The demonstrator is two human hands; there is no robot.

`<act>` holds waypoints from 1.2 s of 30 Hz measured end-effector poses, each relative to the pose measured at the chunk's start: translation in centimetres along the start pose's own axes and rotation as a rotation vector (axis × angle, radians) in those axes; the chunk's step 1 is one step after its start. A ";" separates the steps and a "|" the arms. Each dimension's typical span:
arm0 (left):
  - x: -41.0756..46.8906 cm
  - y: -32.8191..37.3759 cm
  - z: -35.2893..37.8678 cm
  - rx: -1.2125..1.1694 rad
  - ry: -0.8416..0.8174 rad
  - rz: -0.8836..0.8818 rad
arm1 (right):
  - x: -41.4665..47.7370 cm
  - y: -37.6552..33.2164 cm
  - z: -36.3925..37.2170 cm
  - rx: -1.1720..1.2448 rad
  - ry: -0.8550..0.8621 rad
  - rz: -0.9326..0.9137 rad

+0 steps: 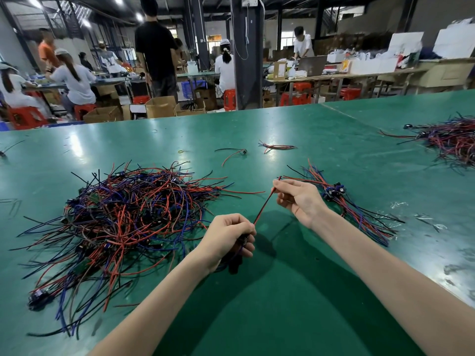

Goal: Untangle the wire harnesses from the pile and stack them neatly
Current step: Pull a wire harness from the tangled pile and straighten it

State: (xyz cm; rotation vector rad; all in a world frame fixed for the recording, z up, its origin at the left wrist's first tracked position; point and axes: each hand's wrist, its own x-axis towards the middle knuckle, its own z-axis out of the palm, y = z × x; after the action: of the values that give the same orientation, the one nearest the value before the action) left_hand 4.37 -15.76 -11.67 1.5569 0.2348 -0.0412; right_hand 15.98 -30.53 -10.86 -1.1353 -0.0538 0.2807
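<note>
At the near left of the green table (282, 304) lies the tangled pile (123, 222), a broad heap of red, blue and black wires with dark connectors buried in it and loose ends straggling toward the near edge. Farther back, past the pile, a small yellow rubber band (181, 151) lies alone on the surface. Just right of the pile, the left hand (228, 237) is held above the table with its fingers curled round the dark connector end of a single wire harness (265, 203); blue wire and a dark part hang below the fist. From that fist the red-and-black lead of the harness runs taut, up and to the right, to the right hand (298, 199), which pinches its far end between thumb and forefinger, the other fingers loosely bent. Beyond the hands, toward the far side, lie a loose harness (234, 154) and a small bundle (276, 146) of wires, apart from each other. Just beside the right hand, on its right, is the stack (359, 214): harnesses laid together with their connectors bunched at one spot and the wires running near-right. At the far right edge sits a second heap (449, 142) of wires. Across the room, people (74, 78) sit and stand at other benches.
</note>
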 end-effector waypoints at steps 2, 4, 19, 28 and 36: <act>0.0 -0.1 0.0 0.016 -0.001 0.004 | -0.1 0.0 -0.2 0.026 -0.028 0.004; -0.1 -0.1 0.0 0.019 -0.008 0.006 | -0.1 0.0 -0.3 0.047 -0.056 0.003; -0.4 0.1 0.3 0.041 -0.057 0.034 | -0.1 -0.3 -0.3 0.012 -0.054 -0.034; -0.6 0.5 0.6 0.034 -0.063 0.019 | -0.1 -0.2 -0.5 0.035 -0.020 -0.024; -0.8 0.4 0.5 0.057 -0.077 0.029 | 0.4 -0.4 -1.1 -0.027 0.013 -0.027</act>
State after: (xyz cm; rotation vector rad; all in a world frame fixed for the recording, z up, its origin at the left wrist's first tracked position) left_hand 3.67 -16.32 -11.18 1.6117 0.1514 -0.0856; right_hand 16.69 -31.52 -10.96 -1.1629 -0.0610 0.2494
